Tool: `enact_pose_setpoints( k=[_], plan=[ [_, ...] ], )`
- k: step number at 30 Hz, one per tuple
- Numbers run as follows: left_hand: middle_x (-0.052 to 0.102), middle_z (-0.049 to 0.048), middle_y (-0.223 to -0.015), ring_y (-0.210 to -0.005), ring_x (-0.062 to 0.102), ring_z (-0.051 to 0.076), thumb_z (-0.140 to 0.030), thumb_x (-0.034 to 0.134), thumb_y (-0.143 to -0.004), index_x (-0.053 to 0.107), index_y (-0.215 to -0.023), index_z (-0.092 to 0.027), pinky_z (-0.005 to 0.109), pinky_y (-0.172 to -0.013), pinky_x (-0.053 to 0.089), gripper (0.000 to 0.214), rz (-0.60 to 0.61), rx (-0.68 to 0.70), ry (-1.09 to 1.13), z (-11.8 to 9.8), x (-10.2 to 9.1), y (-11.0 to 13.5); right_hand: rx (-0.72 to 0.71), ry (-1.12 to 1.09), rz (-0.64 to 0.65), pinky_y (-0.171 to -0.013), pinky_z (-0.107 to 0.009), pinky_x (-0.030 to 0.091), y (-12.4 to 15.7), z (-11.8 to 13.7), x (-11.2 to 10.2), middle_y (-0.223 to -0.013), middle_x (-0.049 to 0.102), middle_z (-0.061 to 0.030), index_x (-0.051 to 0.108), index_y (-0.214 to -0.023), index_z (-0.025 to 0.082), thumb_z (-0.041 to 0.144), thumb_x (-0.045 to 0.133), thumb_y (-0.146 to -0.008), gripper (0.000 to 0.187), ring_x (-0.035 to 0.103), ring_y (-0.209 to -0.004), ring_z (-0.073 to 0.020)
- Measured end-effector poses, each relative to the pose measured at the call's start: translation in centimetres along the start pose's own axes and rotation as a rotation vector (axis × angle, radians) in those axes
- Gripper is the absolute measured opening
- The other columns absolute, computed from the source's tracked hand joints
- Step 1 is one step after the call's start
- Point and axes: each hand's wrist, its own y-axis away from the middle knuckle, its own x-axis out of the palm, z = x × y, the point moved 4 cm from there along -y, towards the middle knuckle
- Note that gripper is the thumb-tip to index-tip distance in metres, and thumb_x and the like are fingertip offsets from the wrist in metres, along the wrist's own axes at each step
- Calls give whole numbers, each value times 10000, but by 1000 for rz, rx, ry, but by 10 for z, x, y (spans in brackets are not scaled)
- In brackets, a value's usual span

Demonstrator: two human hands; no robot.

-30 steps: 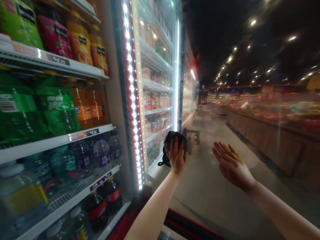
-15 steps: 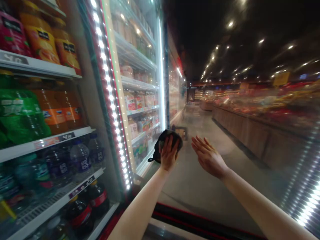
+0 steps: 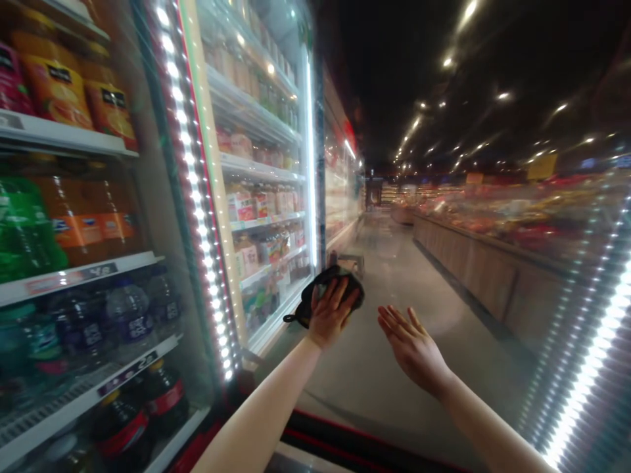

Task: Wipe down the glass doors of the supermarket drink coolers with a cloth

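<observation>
My left hand (image 3: 331, 314) lies with its fingers spread over a black cloth (image 3: 304, 303), pressing it to an upright clear pane, apparently a cooler's glass door. A small loop sticks out from the cloth's left end. To the right, my right hand (image 3: 411, 348) holds nothing; its fingers are stretched out and slightly apart. Whether its palm touches the pane I cannot tell. The pane's dark lower frame (image 3: 340, 437) with red edging runs below both hands.
An open drinks cooler with bottles on shelves (image 3: 73, 279) stands at left, edged by a bright light strip (image 3: 190, 157). Beyond it is another lit cooler (image 3: 266, 174). A long wooden display counter (image 3: 473, 276) borders the aisle floor (image 3: 382, 253). Another light strip (image 3: 591, 374) glows at right.
The left hand and cloth have moved slightly down in view. My right hand has also dropped lower. The cooler shelves have shifted left as the view turned a little right.
</observation>
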Motion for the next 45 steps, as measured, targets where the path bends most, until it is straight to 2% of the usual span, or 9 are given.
enact_pose_setpoints(
  k=[4,9,13,26,33,36,39,42,45],
  plan=[
    [568,1,-1499,-1417,484,230,-277,654,-901,506,-1456,-448,445,-1271,137,599,135,126,-13,-1,1,18,0,-59,-34,-1229,-547,331,2,-5,8,-1530,504,-112,469,-1511,173,-5,423,-909,629,401,-1473,-257],
    [373,82,-1635,-1511,337,293,-223,599,-907,432,-1532,-334,543,-1243,185,657,-91,-228,-100,-16,-6,-34,-14,-153,-108,-1205,-535,379,5,-15,15,-1499,538,-113,436,-1535,195,-23,412,-883,688,414,-1463,-248],
    [413,73,-1615,-1485,380,304,-288,664,-876,466,-1508,-360,535,-1252,150,666,-79,-82,-100,-26,5,-38,-47,-264,-222,-1177,-545,417,6,-21,12,-1403,632,-117,593,-1399,199,19,471,-911,534,486,-1413,-257],
    [523,56,-1536,-1430,460,280,-437,646,-900,422,-1531,-382,497,-1268,160,673,18,45,-89,-46,57,125,383,-293,-424,-1104,-610,492,36,85,45,-1363,657,-116,476,-1508,261,39,497,-926,623,568,-1337,-321],
    [440,13,-1599,-1470,408,263,-341,662,-900,370,-1551,-409,505,-1293,80,717,-28,103,40,-12,41,101,378,-173,-361,-1106,-538,518,60,102,60,-1331,680,-98,460,-1520,261,25,492,-928,637,621,-1281,-278],
    [260,75,-1683,-1517,303,364,-263,681,-871,388,-1549,-383,652,-1250,84,749,-159,-215,25,31,30,110,345,-170,-335,-1133,-526,493,62,102,58,-1324,686,-94,472,-1511,254,32,511,-930,623,610,-1296,-276],
    [120,138,-1710,-1530,233,421,-212,682,-853,376,-1563,-321,687,-1177,266,781,-234,-481,-3,46,36,161,329,-143,-323,-1159,-556,450,61,108,55,-1349,669,-120,488,-1496,228,48,539,-925,601,585,-1321,-298],
    [236,128,-1681,-1474,352,405,-222,744,-810,435,-1525,-379,617,-1110,407,795,-60,-347,6,34,52,202,284,-131,-307,-1196,-571,392,55,121,55,-1339,676,-126,542,-1442,210,59,564,-918,546,600,-1304,-301],
    [371,62,-1632,-1408,452,345,-240,775,-791,497,-1463,-458,551,-1126,418,759,79,-165,36,42,53,203,220,-154,-278,-1226,-577,335,44,139,59,-1330,684,-119,597,-1363,197,67,560,-922,461,572,-1335,-299]
  ],
)
